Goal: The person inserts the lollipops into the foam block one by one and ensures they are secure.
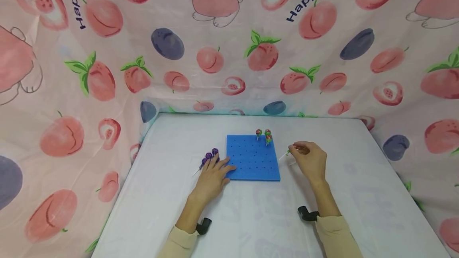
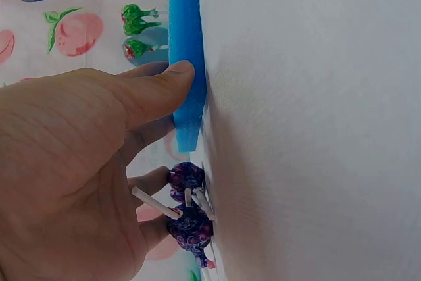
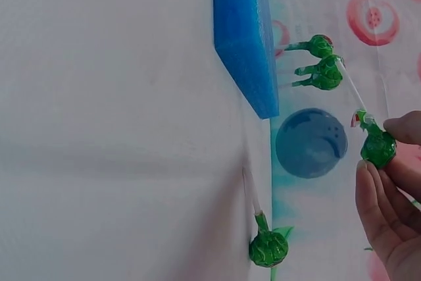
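A blue foam board (image 1: 251, 162) with rows of small holes lies on the table. Three green-and-red wrapped lollipops (image 1: 268, 132) stand upright at its far right corner. My right hand (image 1: 311, 161), to the right of the board, pinches another green lollipop (image 3: 378, 148) by its wrapped head, the white stick pointing at the board. Below that hand a further green lollipop (image 3: 268, 248) lies on the table. My left hand (image 1: 210, 178) rests at the board's near left corner with fingers spread, thumb (image 2: 172, 87) against the edge. Its other fingers are beside several purple lollipops (image 1: 209, 156), partly hidden.
A white cloth covers the table (image 1: 161, 194). Behind and at both sides hangs a pink fruit-print curtain (image 1: 215, 71). Each wrist wears a small black camera mount (image 1: 307, 213).
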